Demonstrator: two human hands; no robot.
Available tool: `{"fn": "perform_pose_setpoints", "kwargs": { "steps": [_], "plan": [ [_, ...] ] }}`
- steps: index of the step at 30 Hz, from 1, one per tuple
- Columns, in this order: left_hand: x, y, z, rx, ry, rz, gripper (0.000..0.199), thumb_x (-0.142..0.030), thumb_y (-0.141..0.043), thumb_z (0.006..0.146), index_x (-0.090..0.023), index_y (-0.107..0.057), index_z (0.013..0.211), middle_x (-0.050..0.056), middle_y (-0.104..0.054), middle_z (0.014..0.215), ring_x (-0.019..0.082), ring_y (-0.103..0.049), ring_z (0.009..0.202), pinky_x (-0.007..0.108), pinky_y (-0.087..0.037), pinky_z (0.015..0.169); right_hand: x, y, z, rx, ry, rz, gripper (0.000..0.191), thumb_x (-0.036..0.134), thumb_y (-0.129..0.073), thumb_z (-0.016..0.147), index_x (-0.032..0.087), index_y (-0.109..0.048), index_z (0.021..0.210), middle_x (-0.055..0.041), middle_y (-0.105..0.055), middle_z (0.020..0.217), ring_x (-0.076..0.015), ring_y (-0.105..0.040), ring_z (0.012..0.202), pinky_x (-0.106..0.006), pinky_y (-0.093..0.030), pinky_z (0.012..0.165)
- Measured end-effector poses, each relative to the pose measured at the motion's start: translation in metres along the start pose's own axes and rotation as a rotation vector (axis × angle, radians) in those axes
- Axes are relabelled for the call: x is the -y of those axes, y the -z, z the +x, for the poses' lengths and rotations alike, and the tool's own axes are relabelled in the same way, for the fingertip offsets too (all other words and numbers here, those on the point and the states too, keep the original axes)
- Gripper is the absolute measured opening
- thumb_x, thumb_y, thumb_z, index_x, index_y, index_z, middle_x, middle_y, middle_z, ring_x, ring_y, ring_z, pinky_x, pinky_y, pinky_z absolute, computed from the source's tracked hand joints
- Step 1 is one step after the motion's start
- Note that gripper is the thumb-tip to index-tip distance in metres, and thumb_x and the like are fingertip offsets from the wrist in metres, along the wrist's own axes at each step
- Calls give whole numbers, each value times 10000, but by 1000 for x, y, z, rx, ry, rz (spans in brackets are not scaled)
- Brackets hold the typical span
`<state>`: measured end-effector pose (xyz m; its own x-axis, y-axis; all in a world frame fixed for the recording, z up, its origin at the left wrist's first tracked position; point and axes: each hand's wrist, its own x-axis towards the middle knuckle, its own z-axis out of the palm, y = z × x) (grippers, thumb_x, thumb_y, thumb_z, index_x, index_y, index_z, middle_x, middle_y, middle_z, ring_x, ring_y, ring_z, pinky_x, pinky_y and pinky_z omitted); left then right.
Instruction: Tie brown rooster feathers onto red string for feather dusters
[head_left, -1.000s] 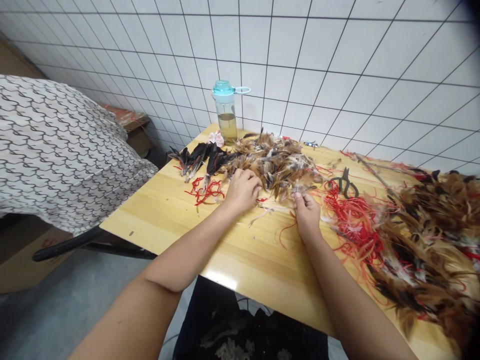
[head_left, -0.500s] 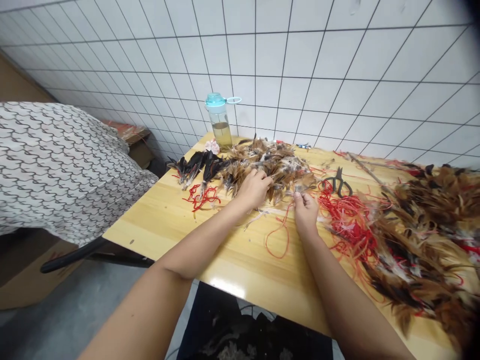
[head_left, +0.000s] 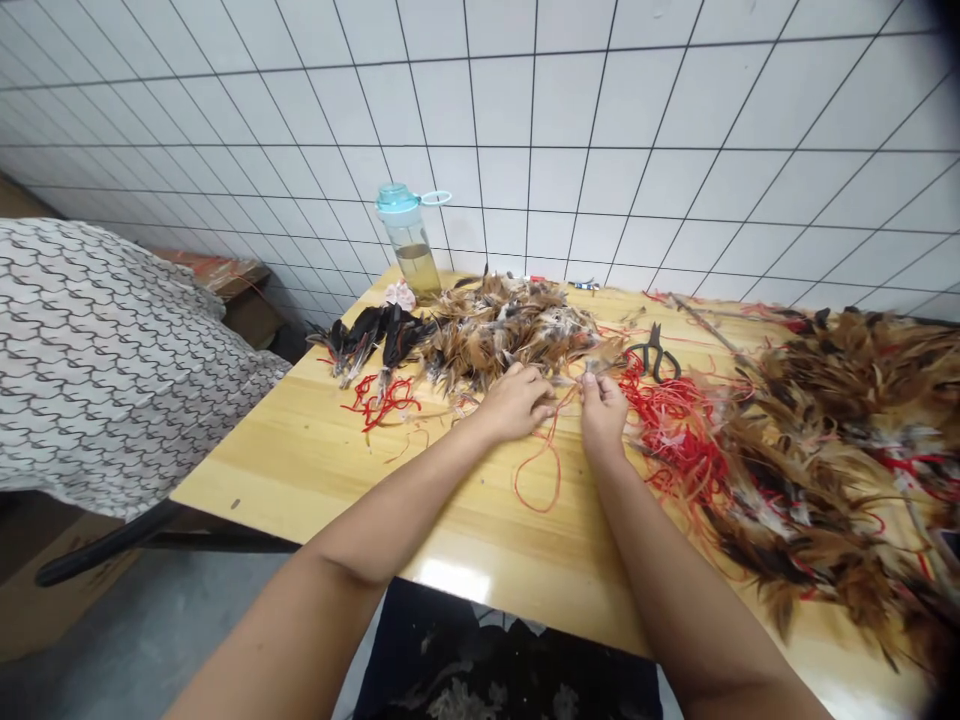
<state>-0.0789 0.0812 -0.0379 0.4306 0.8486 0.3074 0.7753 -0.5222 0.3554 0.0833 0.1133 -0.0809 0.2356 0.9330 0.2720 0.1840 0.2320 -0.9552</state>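
My left hand (head_left: 517, 402) is closed at the front edge of a heap of brown feathers (head_left: 517, 325); what its fingers pinch is too small to make out. Close by on the right, my right hand (head_left: 602, 405) pinches the base of a small feather bunch (head_left: 606, 355). A red string (head_left: 537, 508) runs from between the hands and lies in a loop on the table. Right of my right hand is a tangle of red strings (head_left: 679, 425), with black scissors (head_left: 655, 355) behind it.
A bottle with a blue lid (head_left: 411, 245) stands at the back left, near black feather bunches (head_left: 397, 335) and red string pieces (head_left: 381, 400). A large feather pile (head_left: 847, 440) covers the right side. Patterned cloth (head_left: 112, 360) hangs left of the wooden table (head_left: 300, 480).
My left hand has drawn back from the feather heap toward my right hand. The right hand keeps its pinch. The whole view has shifted slightly.
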Motion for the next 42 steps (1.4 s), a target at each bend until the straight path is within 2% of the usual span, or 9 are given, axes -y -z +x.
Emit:
{"fn": "perform_pose_setpoints", "kwargs": {
  "steps": [4,7,12,16,21,30,35,39,42],
  "plan": [
    [2,-10,0,23,-50,48,163,-252,-517,901,-189,-662,939,71,-601,960,198,-463,909,326,-410,849,-2,0,-1,0,10,-16,363,524,-467,858,202,-504,695,15,-492,645,-139,-436,654,-262,-376,628],
    [5,-10,2,25,-34,107,180,-184,-463,908,-175,-642,890,79,-596,925,205,-460,902,332,-400,836,-2,1,-2,2,39,-52,355,510,-481,853,205,-497,673,20,-477,632,-143,-426,659,-265,-370,633],
    [6,12,1,-17,4,232,131,-168,-474,907,-175,-602,935,85,-610,927,220,-480,891,357,-372,815,7,2,-7,41,88,-167,325,457,-495,850,209,-502,640,27,-451,581,-142,-398,612,-269,-340,597],
    [8,32,-1,-61,-82,293,118,-196,-489,919,-198,-605,940,69,-613,914,218,-482,903,342,-358,802,9,1,-12,119,175,-246,310,434,-510,844,210,-530,630,22,-455,564,-142,-399,576,-279,-334,583],
    [14,37,0,-111,-154,259,191,-185,-435,942,-189,-626,945,69,-611,948,195,-475,911,315,-367,835,10,-4,-15,217,286,-267,343,424,-504,855,217,-504,582,-1,-490,590,-154,-436,604,-297,-362,623],
    [6,26,-1,-203,-196,303,200,-278,-455,954,-169,-619,988,83,-607,955,205,-480,935,327,-387,828,15,-9,-19,350,55,-67,346,449,-543,770,205,-464,537,28,-391,531,-124,-373,551,-273,-325,558],
    [4,23,-1,-244,-205,299,188,-297,-499,936,-161,-619,986,87,-619,984,205,-485,928,334,-402,823,13,-12,-19,450,-54,55,315,480,-621,684,183,-566,591,19,-469,548,-123,-405,563,-270,-350,564],
    [4,21,0,-280,-202,224,185,-247,-469,942,-163,-631,972,85,-628,958,201,-494,921,331,-419,827,10,-14,-18,434,-87,123,336,488,-650,666,191,-530,564,29,-439,534,-109,-374,542,-261,-323,546],
    [2,25,1,-402,-144,116,221,-192,-445,935,-164,-632,1049,98,-627,1034,205,-505,988,344,-423,886,11,-13,-16,420,-120,187,354,532,-659,662,192,-565,631,26,-478,564,-108,-382,544,-256,-328,541]
  ]
}}
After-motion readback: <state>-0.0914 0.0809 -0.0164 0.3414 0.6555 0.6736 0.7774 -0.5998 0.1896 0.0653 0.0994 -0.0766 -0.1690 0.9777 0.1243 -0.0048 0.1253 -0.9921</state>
